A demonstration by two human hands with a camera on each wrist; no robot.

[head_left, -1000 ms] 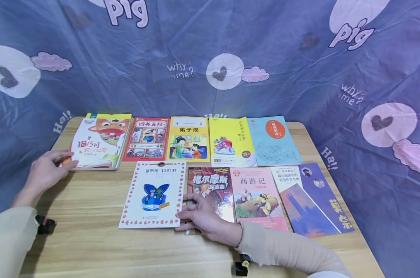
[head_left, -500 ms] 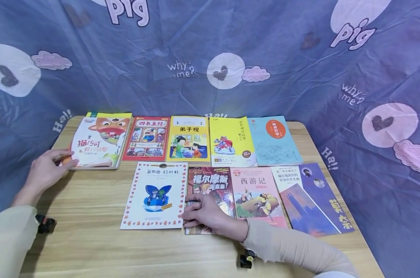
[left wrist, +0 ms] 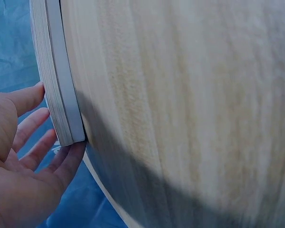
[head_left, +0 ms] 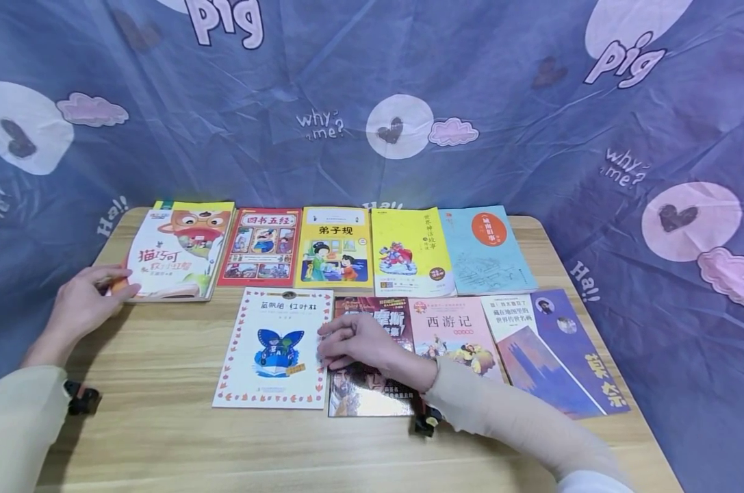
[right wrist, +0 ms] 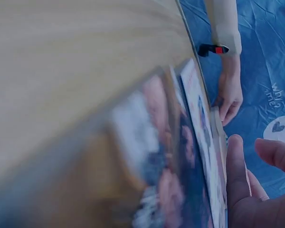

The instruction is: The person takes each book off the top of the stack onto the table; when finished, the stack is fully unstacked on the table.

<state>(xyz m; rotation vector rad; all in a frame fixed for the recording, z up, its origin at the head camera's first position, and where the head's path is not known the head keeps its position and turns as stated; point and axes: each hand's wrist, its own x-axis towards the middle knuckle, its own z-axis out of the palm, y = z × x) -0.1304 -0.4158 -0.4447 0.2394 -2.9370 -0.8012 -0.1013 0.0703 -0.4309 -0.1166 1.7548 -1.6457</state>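
Note:
My left hand (head_left: 103, 286) rests at the table's left edge, its relaxed fingers touching the near-left corner of a cat-cover book stack (head_left: 174, 250). The left wrist view shows those fingers (left wrist: 31, 130) against the stack's corner (left wrist: 61, 109). My right hand (head_left: 335, 342) lies on a dark detective book (head_left: 368, 394) in the front row. Its fingertips sit by that book's left edge, beside a white butterfly book (head_left: 273, 349). In the right wrist view the cover (right wrist: 175, 156) is blurred and my fingers (right wrist: 240, 180) lie fairly straight.
The wooden table (head_left: 162, 445) holds two rows of books: red (head_left: 261, 246), yellow (head_left: 335, 246), another yellow (head_left: 408, 250), light blue (head_left: 485, 250), pink (head_left: 454, 335), purple (head_left: 550, 352). A blue printed cloth (head_left: 372, 103) hangs behind and around the table.
My right hand has slid away from me along the dark book's left edge, uncovering its lower part. The left hand has stayed at the cat book's corner.

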